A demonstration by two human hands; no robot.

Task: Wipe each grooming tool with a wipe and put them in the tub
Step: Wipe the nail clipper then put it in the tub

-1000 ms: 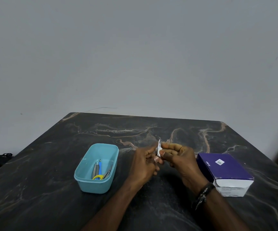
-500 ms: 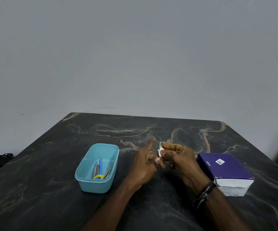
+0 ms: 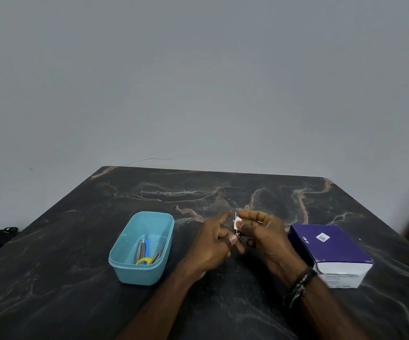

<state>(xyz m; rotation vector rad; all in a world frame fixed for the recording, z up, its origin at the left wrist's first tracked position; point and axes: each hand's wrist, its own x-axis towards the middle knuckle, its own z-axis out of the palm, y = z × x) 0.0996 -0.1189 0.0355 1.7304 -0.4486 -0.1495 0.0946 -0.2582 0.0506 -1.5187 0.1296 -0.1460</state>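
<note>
a person's right hand (image 3: pixel 263 238) pinches a small white wipe (image 3: pixel 237 222) between thumb and curled forefinger, folded round the upper end of a thin metal grooming tool (image 3: pixel 238 235); the tool is too small and too hidden to name. the left hand (image 3: pixel 213 244) meets it from the other side, its forefinger stretched out toward the wipe, its lower fingers bent in against the tool's lower part; whether they grip it or only touch it cannot be told. both forearms reach forward over the counter (image 3: pixel 223 192), the hands held just above its surface, a dark beaded bracelet (image 3: pixel 300 284) on the right wrist. to the left of the hands stands a light blue plastic tub (image 3: pixel 127 266), oblong with rounded corners, holding several tools (image 3: pixel 145 251) with steel, blue and yellow parts. to the right lies a purple and white cardboard box (image 3: pixel 331 251). the counter is black stone with pale, rust-tinged veins, set against a plain grey wall (image 3: pixel 198 82).
</note>
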